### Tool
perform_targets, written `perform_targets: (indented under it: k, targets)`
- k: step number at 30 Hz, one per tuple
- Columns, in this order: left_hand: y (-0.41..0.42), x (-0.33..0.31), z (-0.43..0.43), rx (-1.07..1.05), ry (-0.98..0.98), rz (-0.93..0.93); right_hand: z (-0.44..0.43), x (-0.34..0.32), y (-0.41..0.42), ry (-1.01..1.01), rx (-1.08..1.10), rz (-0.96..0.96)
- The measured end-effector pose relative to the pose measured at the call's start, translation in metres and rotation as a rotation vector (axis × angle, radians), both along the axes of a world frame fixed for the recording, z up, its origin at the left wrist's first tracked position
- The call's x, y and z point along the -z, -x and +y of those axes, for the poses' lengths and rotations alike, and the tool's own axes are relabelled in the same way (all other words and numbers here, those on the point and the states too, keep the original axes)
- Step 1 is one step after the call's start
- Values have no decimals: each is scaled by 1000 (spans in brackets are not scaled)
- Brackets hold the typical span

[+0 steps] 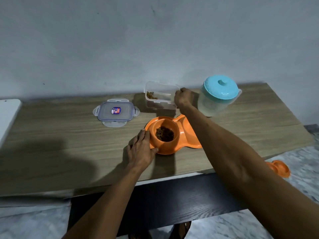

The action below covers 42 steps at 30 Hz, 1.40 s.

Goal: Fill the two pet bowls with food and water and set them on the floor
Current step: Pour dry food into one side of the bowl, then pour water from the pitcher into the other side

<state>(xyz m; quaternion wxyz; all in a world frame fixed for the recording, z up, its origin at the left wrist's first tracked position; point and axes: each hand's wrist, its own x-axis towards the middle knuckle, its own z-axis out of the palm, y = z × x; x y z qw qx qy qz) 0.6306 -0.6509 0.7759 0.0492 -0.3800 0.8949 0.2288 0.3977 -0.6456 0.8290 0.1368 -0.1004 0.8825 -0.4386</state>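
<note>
Gripping the right rim of the clear food container (160, 95), the right hand (183, 98) holds it tilted, its open mouth facing the camera, with few kibbles left inside. With fingers open, the left hand (142, 149) lies flat against the left edge of the orange double bowl (188, 130) on the wooden table (60, 135). Its long axis runs left to right, rising slightly away; the left cup holds brown kibble (164, 134). Behind stands a jug (217, 95) with a blue lid.
</note>
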Motion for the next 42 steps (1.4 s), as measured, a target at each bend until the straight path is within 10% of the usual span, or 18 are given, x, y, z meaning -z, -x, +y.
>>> perform_targets:
  k: [25, 42]
  targets:
    - [2, 2, -1, -19, 4, -33, -20, 33, 5, -102, -89, 23]
    - [49, -42, 43, 117, 114, 115, 78, -96, 35, 43, -69, 436]
